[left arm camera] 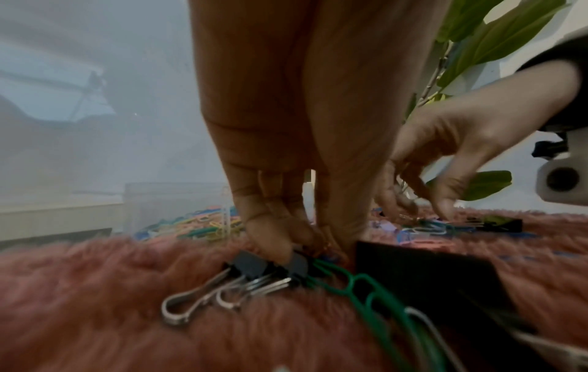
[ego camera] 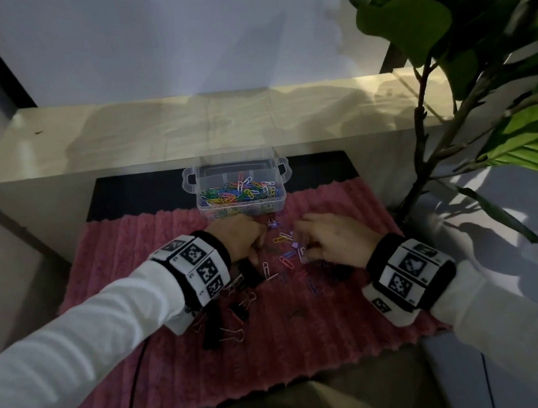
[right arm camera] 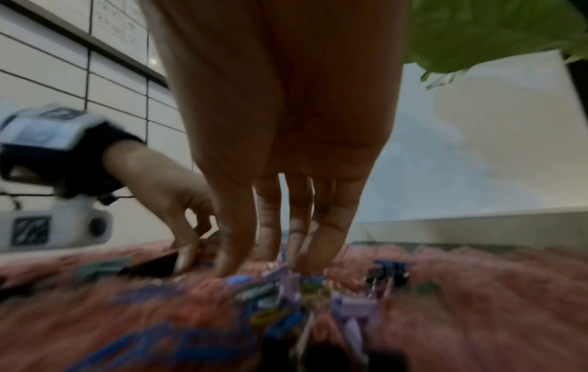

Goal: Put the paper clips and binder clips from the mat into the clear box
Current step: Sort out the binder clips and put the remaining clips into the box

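A clear box [ego camera: 283,181], holding many coloured paper clips, stands at the far edge of the pink fuzzy mat [ego camera: 281,347]. Loose paper clips [ego camera: 285,258] and small lilac binder clips [ego camera: 273,225] lie between my hands. My left hand [ego camera: 259,239] reaches down, and in the left wrist view its fingers [left arm camera: 273,241] and thumb pinch small black binder clips [left arm camera: 254,266] beside green paper clips [left arm camera: 353,284]. My right hand [ego camera: 304,243] curls its fingers [right arm camera: 235,251] down into a blurred heap of blue and lilac clips [right arm camera: 286,289] and pinches a few.
Several black binder clips [ego camera: 241,311] lie under my left wrist, one large [left arm camera: 429,274]. A leafy plant [ego camera: 445,40] overhangs the right side. A beige ledge [ego camera: 180,126] runs behind the box. A black cable [ego camera: 136,378] crosses the mat's near left.
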